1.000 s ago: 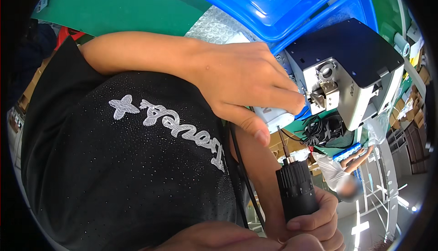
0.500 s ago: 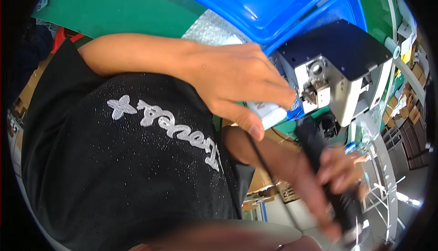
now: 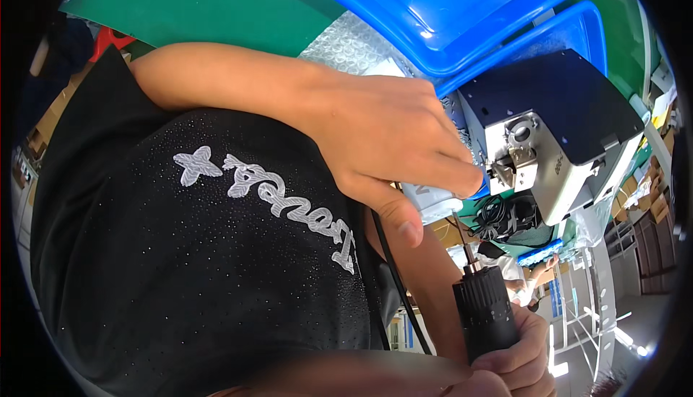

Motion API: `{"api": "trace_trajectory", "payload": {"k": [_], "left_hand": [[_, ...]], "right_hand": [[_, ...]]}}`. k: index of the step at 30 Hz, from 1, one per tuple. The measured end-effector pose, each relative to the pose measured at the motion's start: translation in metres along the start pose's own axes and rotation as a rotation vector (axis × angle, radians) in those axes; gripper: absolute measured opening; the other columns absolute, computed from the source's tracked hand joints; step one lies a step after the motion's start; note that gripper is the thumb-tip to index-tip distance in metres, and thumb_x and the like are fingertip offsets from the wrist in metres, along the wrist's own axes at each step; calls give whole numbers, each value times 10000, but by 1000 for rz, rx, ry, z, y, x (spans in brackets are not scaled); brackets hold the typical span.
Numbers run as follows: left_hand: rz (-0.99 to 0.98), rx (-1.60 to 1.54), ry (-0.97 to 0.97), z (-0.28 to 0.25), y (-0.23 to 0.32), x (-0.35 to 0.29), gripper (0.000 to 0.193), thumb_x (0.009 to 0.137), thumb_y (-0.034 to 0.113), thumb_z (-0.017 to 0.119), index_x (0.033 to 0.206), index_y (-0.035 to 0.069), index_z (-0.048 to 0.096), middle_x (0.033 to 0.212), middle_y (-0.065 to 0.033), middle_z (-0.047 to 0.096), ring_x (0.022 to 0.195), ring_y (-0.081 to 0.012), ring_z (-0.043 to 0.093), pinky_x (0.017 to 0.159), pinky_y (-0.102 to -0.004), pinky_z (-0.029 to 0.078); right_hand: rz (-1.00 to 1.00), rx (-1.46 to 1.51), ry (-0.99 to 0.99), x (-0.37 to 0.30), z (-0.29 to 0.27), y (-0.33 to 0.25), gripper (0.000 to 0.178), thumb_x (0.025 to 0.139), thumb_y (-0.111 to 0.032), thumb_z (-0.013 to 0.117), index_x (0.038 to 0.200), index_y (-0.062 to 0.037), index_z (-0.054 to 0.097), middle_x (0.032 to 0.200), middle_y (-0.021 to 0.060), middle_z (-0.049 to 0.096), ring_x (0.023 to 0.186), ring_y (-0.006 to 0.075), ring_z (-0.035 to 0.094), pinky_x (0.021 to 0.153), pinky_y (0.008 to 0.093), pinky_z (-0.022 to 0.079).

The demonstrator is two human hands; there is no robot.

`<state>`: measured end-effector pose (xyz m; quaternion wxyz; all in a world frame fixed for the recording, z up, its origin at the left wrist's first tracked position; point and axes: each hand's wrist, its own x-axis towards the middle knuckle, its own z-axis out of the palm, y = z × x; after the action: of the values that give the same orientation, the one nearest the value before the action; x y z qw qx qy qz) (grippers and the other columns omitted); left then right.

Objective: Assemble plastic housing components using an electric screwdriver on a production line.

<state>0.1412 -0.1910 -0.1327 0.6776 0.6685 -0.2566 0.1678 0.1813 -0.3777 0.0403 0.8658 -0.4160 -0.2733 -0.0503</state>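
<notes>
My left hand [image 3: 397, 137] is closed around a white plastic housing [image 3: 432, 202], thumb on the near side and fingers over the far side. Much of the housing is hidden under the palm. A black electric screwdriver [image 3: 485, 310] is gripped in my right hand [image 3: 521, 359] at the lower right. Its thin bit points up at the housing's end face, with the tip at or very near it; contact is hard to tell. Just beyond my left fingertips stands a small machine [image 3: 556, 108] with a dark top, pale body and metal mechanism in front.
Two blue plastic trays [image 3: 426, 29] lie on the green tabletop [image 3: 195, 11], beside a sheet of bubble wrap [image 3: 343, 43]. Coiled black cables [image 3: 494, 213] sit below the machine. A black cord [image 3: 397, 274] hangs near my right forearm. Cardboard boxes [image 3: 653, 188] are farther right.
The screwdriver has turned from pointing away beside the machine to aiming its bit at the housing's end. My right hand has moved lower and steadied. My left hand keeps its hold.
</notes>
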Motion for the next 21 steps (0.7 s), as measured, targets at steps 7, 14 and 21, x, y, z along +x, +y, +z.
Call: {"api": "trace_trajectory", "payload": {"k": [7,14,21], "left_hand": [[37,21,26,7,2,2,596,893,601,589,950,7,574,742,-84,516,632,-272,549,493,-367,425],[57,38,47,-2,6,0,587,893,576,606,1004,0,574,788,-101,566,694,-297,610,520,-380,468],[-17,627,-142,-78,68,-17,635,857,592,637,1095,4,593,897,-101,622,741,-274,644,566,-387,513]], "right_hand": [[258,-52,-211,18,8,20,375,927,-294,594,1183,-44,483,766,15,525,601,144,559,605,333,473],[412,-105,-454,32,24,19,238,1010,-255,446,1128,-61,518,749,15,523,589,158,545,616,350,467],[355,217,-504,27,22,63,291,1034,-245,408,1219,-36,491,751,34,486,610,160,524,609,359,471]]}}
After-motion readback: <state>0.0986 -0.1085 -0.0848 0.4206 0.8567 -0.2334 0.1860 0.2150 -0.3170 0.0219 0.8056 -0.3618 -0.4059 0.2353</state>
